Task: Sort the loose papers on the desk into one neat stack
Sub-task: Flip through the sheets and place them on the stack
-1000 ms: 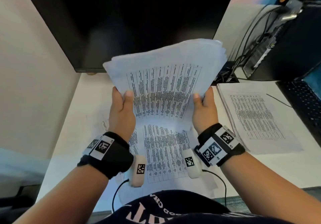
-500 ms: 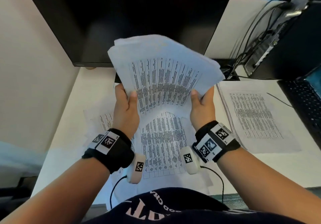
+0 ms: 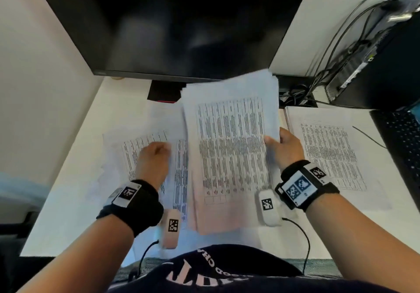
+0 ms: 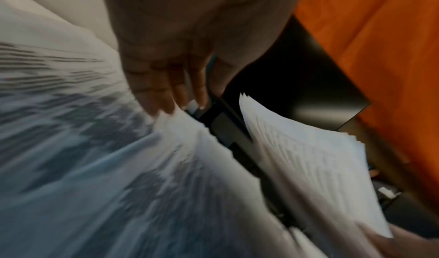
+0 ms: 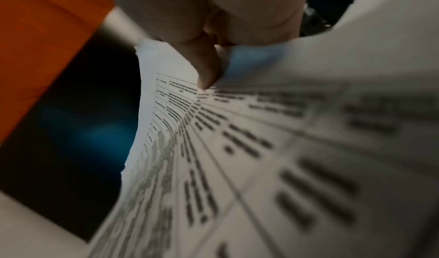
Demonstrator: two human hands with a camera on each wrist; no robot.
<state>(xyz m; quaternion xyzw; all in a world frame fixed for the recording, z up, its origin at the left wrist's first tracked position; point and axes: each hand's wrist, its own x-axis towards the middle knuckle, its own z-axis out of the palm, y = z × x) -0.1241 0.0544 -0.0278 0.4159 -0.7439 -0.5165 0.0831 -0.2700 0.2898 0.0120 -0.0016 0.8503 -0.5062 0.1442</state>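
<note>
A thick sheaf of printed sheets [image 3: 229,156] hangs above the middle of the white desk [image 3: 68,201]. My right hand [image 3: 284,147] grips it alone at its right edge; in the right wrist view the thumb [image 5: 204,68] presses on the top page [image 5: 261,149]. My left hand [image 3: 154,158] is off the sheaf and down over the loose sheets [image 3: 127,151] lying on the desk to its left. The left wrist view, blurred, shows its fingers [image 4: 164,96] reaching down fairly straight onto that paper [image 4: 83,149], with the held sheaf [image 4: 308,158] off to the right.
Another stack of printed pages [image 3: 329,151] lies on the desk to the right. A dark monitor [image 3: 181,24] stands at the back, with its base behind the sheaf. A computer box [image 3: 375,76] with cables [image 3: 300,94] and a black keyboard [image 3: 404,138] fill the right side.
My left hand has let go of the sheaf and dropped to the loose sheets on the left. The sheaf, held by both hands before, has straightened and come lower in my right hand.
</note>
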